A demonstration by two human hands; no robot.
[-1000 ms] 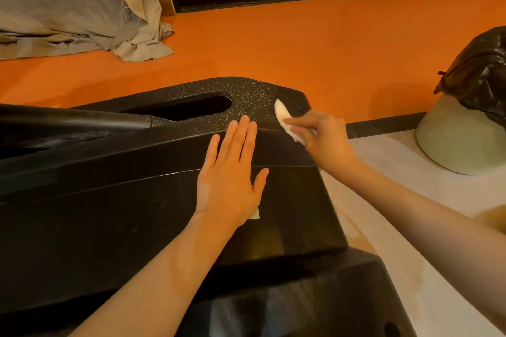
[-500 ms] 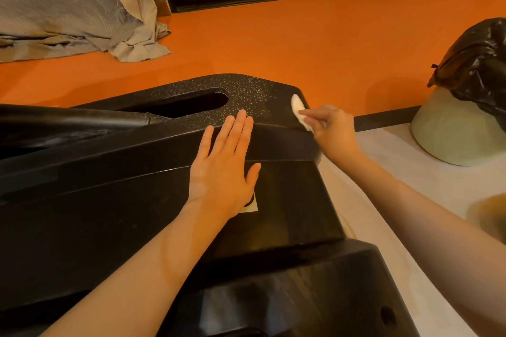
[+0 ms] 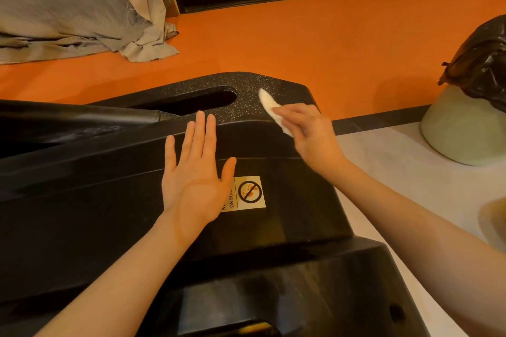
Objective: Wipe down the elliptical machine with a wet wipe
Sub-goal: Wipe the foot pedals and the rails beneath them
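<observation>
The black elliptical machine's housing (image 3: 109, 208) fills the lower left and centre, with a speckled top and an oval slot (image 3: 191, 101). My left hand (image 3: 197, 172) lies flat on the housing, fingers straight, beside a yellow warning sticker (image 3: 250, 193). My right hand (image 3: 309, 134) pinches a folded white wet wipe (image 3: 269, 108) and presses it onto the speckled top near the housing's right end.
Orange floor (image 3: 301, 44) stretches behind the machine. Crumpled grey and beige curtain cloth (image 3: 82, 16) lies at the back left. At the right stands a pale green bin (image 3: 460, 131) with a black bag (image 3: 482, 63). Pale flooring (image 3: 397, 172) lies right of the machine.
My right hand with the wipe slid right toward the housing's corner, then back left across the speckled top. My left hand shifted slightly left, uncovering the warning sticker.
</observation>
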